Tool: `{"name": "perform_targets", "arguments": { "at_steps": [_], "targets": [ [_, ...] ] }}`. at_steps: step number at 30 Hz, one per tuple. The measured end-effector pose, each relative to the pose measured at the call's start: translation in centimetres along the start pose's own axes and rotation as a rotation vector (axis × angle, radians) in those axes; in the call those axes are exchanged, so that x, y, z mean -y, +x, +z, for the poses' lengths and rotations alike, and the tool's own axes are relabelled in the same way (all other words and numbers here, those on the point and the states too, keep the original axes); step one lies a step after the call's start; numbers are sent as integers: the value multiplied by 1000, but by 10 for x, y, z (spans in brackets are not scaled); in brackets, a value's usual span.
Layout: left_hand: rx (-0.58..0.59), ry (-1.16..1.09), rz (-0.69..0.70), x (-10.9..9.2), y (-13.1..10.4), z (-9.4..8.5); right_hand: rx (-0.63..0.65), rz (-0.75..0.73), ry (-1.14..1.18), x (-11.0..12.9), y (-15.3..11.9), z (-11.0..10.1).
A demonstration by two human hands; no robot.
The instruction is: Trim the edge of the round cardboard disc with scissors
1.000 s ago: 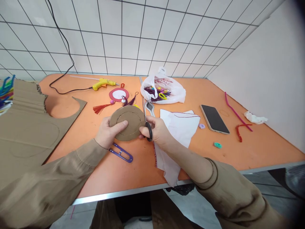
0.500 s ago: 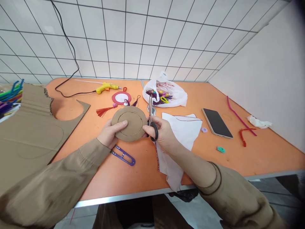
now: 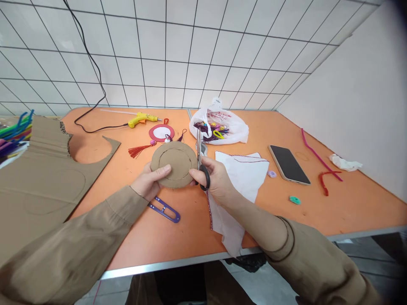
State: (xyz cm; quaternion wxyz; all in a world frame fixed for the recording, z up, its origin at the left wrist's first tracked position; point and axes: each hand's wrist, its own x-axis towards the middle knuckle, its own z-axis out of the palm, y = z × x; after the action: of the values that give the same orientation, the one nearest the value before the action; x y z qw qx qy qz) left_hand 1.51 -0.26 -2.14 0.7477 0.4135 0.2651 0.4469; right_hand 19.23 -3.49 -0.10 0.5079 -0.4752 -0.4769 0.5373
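A round cardboard disc (image 3: 175,159) with a smaller circle marked on it is held above the orange table. My left hand (image 3: 149,181) grips its left edge, thumb on top and fingers underneath. My right hand (image 3: 214,178) holds black-handled scissors (image 3: 204,176), blades pointing up beside the disc's right edge, and its thumb touches that edge. Below the disc lie purple thread snips (image 3: 170,212). White cloth with a dark red stitched edge (image 3: 243,169) lies under and beyond my right hand.
A yellow glue gun (image 3: 140,119), a red-rimmed round piece (image 3: 161,133) with a red tassel and a white bag (image 3: 233,127) are at the back. Cut cardboard (image 3: 38,182) covers the left. A phone (image 3: 288,164) and pipe cleaners (image 3: 318,156) lie right.
The disc has shifted very slightly right and turned a little in my hands. The scissors remain upright beside it, and the view has tilted slightly.
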Motion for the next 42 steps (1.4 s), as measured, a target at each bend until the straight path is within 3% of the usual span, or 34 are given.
{"name": "perform_targets", "arguments": {
  "at_steps": [7, 13, 20, 29, 42],
  "targets": [
    [-284, -48, 144, -4, 8, -3, -63, -61, 67, 2, -6, -3],
    [-395, -89, 176, -10, 11, -5, 227, 132, 135, 3, -16, -1],
    [-407, -121, 202, -9, 12, -5, 290, 267, 169, 1, -18, -1],
    [-398, -139, 191, -8, 11, -4, 311, 282, 188, -1, -17, -1],
    [-344, -190, 176, -4, 11, -3, 245, 285, 29, 1, -14, 4]
  ]
}}
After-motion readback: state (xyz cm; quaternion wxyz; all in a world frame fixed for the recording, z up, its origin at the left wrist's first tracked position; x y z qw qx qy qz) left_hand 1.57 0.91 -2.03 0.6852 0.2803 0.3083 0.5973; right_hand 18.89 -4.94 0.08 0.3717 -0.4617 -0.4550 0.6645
